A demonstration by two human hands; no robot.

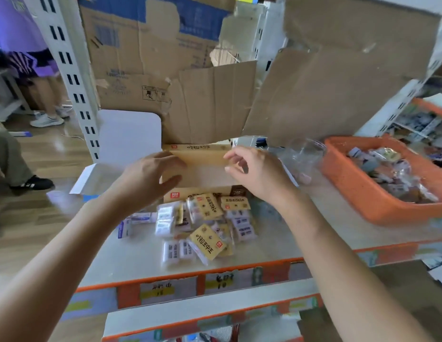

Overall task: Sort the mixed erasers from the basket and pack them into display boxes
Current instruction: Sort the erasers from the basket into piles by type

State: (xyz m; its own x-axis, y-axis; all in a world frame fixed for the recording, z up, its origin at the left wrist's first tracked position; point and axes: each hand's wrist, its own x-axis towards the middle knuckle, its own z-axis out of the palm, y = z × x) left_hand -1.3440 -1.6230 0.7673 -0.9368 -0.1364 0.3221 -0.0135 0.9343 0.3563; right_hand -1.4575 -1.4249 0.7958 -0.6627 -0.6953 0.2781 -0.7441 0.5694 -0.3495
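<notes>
Fingers of the left hand were laid loosely, only slightly bent, across the left end of the tan display box, with the thumb spread apart below them; the right hand was held at the box's right end, its index fingertip and thumb brought narrowly together at the edge of the raised flap, though whether the flap was actually pinched could not be told through the blur. The box was stood open on the pale shelf top, and just in front of it a heap of packeted erasers was spread. An orange basket filled with mixed erasers was set to the right, a clear plastic tub beside it
</notes>
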